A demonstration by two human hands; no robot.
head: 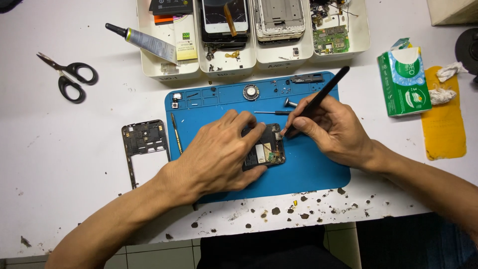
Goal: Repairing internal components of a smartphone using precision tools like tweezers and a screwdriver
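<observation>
An opened black phone (269, 149) lies on the blue work mat (308, 169), its circuit board and thin wires exposed at the right end. My left hand (219, 154) lies over the phone's left part, with the fingers pressing along its top and bottom edges. My right hand (331, 127) grips a long black pry stick (323, 92) like a pen; the stick's tip touches the phone's upper right corner.
On the mat are a round speaker part (251, 91), a small screwdriver (271, 112), a thin brass tool (176, 132) and tiny screws. A black phone frame (144, 144) lies left of the mat. Scissors (69, 75), a glue tube (144, 42), white part trays (254, 62) and a green tissue pack (404, 82) surround it.
</observation>
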